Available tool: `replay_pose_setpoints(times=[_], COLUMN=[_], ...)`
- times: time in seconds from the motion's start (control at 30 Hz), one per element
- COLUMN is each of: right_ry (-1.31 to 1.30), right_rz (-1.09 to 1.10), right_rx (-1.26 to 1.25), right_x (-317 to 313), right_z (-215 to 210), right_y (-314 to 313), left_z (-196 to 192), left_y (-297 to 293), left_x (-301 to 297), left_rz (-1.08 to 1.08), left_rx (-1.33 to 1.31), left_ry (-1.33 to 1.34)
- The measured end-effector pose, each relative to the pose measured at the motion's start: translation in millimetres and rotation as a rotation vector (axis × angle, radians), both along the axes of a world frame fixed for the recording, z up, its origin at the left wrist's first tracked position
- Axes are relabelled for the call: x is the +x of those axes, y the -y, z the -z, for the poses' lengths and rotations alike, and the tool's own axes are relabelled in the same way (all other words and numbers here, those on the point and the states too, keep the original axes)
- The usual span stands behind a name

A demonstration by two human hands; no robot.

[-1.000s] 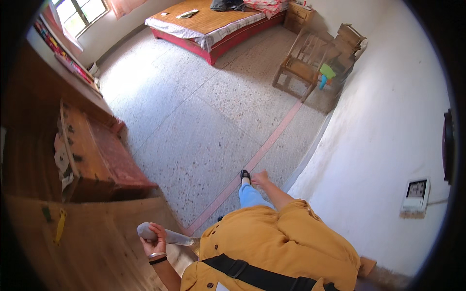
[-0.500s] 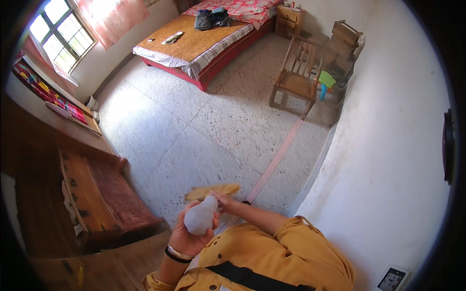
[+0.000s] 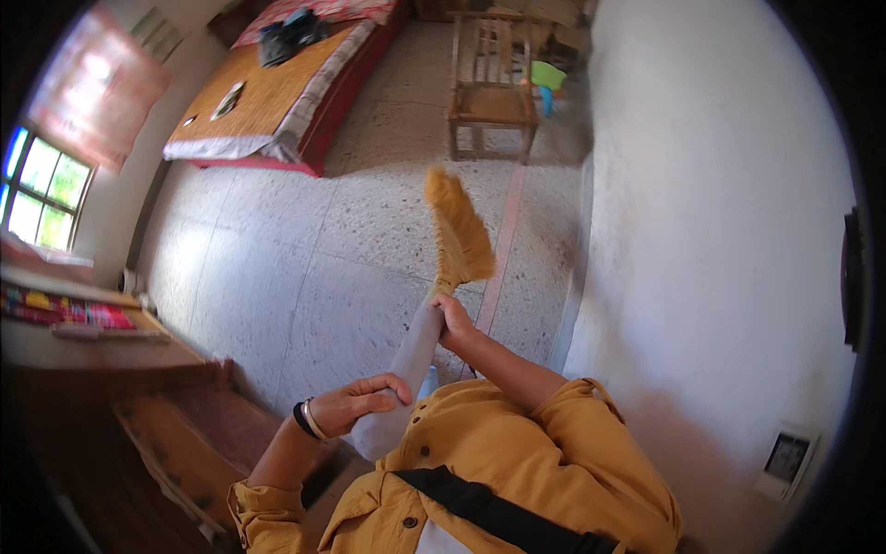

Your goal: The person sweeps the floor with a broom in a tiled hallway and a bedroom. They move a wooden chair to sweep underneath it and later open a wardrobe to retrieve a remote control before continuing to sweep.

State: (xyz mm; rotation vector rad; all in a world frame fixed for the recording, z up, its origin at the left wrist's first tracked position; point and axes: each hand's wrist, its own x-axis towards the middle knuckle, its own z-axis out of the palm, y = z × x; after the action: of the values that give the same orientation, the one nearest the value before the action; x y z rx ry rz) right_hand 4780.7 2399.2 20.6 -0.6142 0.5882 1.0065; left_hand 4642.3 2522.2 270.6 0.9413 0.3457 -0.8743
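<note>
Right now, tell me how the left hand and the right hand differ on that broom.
The left hand grips the broom near the wide end of its pale grey handle; the right hand grips it just below the yellow bristles.
The left hand has a silvery bangle and a black band at its wrist; the right hand has neither.
Both are closed on the same broom.

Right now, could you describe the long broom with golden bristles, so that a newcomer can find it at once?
Find the speckled grey floor, left of the white wall. Over it, the person's left hand and right hand grip the pale grey handle of the long broom. Its fan-shaped golden bristles set it apart from the brown slatted wooden chair beyond it.
</note>
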Motion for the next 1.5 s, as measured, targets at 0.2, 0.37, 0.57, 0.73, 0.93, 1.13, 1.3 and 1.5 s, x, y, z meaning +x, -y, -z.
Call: replay_pose_setpoints(times=[0.2, 0.37, 0.57, 0.73, 0.93, 1.13, 1.3, 1.5], right_ry=[-0.018, -0.026, -0.048, -0.032, 0.068, 0.300, 0.086, 0.276], right_rz=[0.298, 0.493, 0.168, 0.075, 0.099, 0.040, -0.357, -0.645], right_rx=[-0.286, -0.526, -0.502, -0.279, -0.289, -0.449, -0.970, -1.122], right_x=[-3, -13, -31, -16, -10, -5, -2, 1], right_z=[-6, 37, 109, 51, -7, 61, 117, 48], right_y=[-2, 11, 43, 19, 36, 134, 199, 108], left_z=[38, 110, 166, 112, 108, 144, 175, 196], left_y=[-56, -36, -1, -2, 22, -14, -65, -94], left_x=[62, 89, 59, 60, 56, 47, 8, -41], left_rz=[0.575, 0.274, 0.041, 0.036, 0.203, 0.075, -0.323, -0.626], left_rx=[0.142, -0.129, -0.227, -0.078, 0.032, -0.188, -0.043, 0.049], left_ry=[0.325, -0.105, -0.317, -0.240, 0.263, -0.039, -0.242, -0.422])
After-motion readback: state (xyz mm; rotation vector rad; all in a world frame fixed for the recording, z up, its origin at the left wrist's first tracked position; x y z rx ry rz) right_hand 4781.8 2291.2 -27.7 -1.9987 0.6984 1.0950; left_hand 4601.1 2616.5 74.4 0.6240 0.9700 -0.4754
